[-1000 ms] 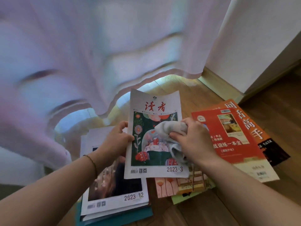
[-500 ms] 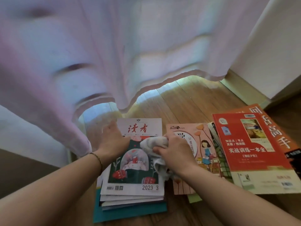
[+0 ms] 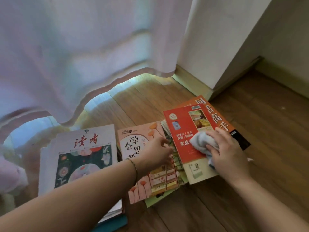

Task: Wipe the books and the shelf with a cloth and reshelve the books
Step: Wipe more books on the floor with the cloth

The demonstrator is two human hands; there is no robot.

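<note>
Books lie on the wooden floor (image 3: 260,164) under a pale curtain (image 3: 83,56). The right hand (image 3: 229,151) holds a bunched light cloth (image 3: 201,142) and presses it on the red book (image 3: 185,136). The left hand (image 3: 155,152) reaches across the pink book (image 3: 133,144), its fingertips at the red book's left edge. A magazine with flowers (image 3: 85,154) tops a stack on the left.

L hand (image 3: 154,152) reaching fwd, fingers (image 3: 164,141) loosely spread, R hand (image 3: 224,150) fingers curled, gripping
</note>
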